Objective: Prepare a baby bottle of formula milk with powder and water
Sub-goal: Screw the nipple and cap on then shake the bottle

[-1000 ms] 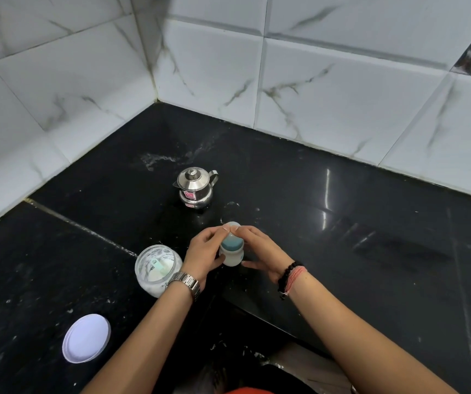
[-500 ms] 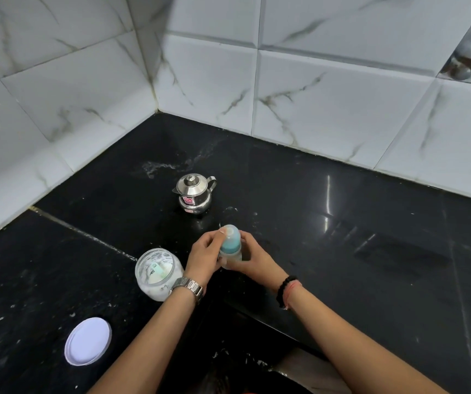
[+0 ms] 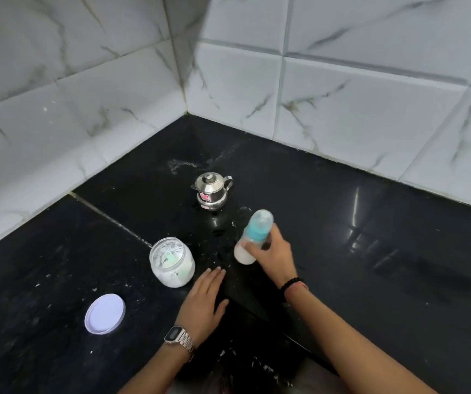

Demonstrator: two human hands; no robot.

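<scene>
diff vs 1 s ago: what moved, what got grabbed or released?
The left hand let go of the bottle and now lies flat, fingers straight, near the powder jar. The right hand alone grips the bottle, now tilted, cap pointing away and to the right. The steel pot, jar and loose lid stayed where they were.

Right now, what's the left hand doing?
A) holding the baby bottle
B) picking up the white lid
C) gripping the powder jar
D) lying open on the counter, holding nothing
D: the left hand lies flat with straight fingers on the black counter, beside the open powder jar and apart from the white lid, while the right hand alone grips the tilted baby bottle.
</scene>
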